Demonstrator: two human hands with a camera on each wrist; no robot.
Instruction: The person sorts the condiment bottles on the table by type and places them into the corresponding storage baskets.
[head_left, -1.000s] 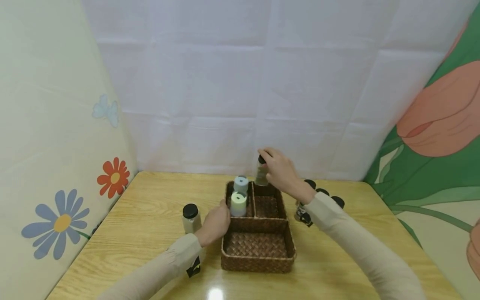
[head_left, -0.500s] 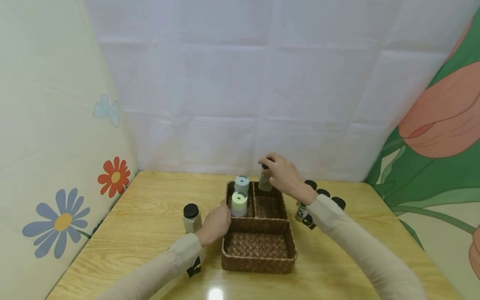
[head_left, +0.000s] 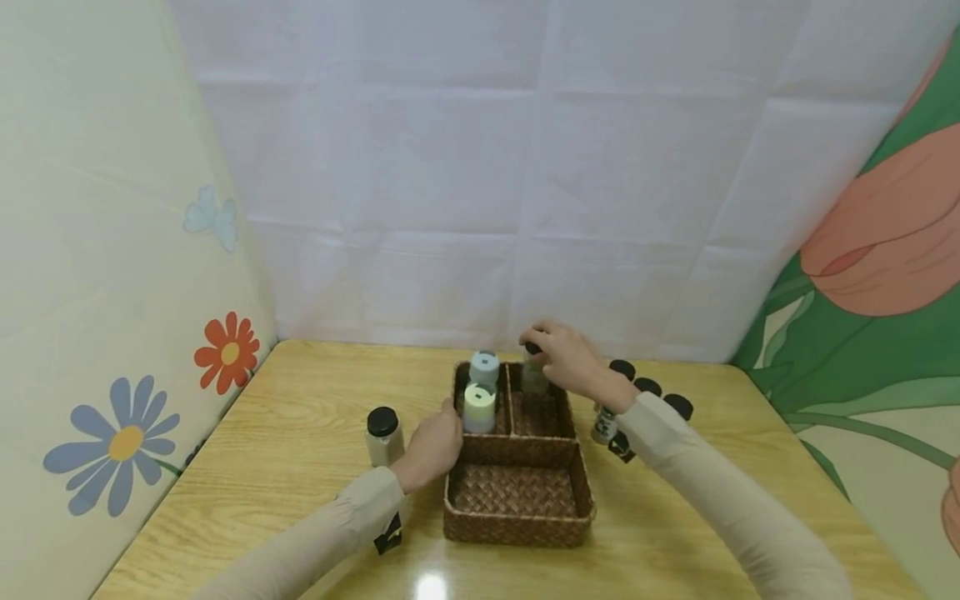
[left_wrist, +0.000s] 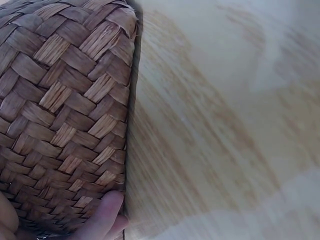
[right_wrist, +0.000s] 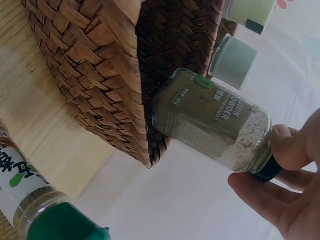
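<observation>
Right grip (head_left: 564,357) pinches cumin jar (right_wrist: 207,120) inside basket (head_left: 517,531); left grip (head_left: 433,446) holds basket, two bottles (head_left: 478,408) between. Wooden surface (head_left: 330,383) beneath, white cloth (head_left: 420,167) beyond.

My right fingers (right_wrist: 257,194) cover part of the cumin jar (right_wrist: 212,120); its smaller print is too fine for me to read. My right sleeve (head_left: 667,437) hides parts of the jars (head_left: 605,427) right of the basket (head_left: 517,531), my left sleeve (head_left: 360,510) the lower part of the black-lidded jar (head_left: 384,446) left of it. The left wrist view crops my left fingers (left_wrist: 104,212).
</observation>
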